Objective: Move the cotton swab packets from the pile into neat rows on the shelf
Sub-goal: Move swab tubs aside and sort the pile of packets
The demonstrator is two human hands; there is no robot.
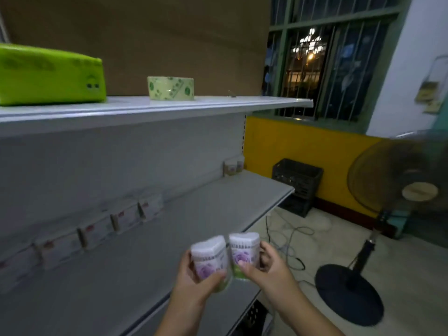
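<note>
My left hand [194,278] grips one cotton swab packet [210,257], a clear heart-shaped tub with a purple rose label. My right hand [263,266] grips a second, matching swab packet [244,252]. Both tubs are held upright and side by side, almost touching, above the front edge of the grey middle shelf [169,238]. Two more swab packets [233,167] stand at the far right back corner of that shelf. A row of several white flat boxes [104,226] lines the shelf's back wall on the left.
The upper shelf [145,107] carries a bright green pack [48,73] and a pale green roll [170,88]. To the right are a barred window, a yellow wall, a black crate [297,185], floor cables and a standing fan [378,190].
</note>
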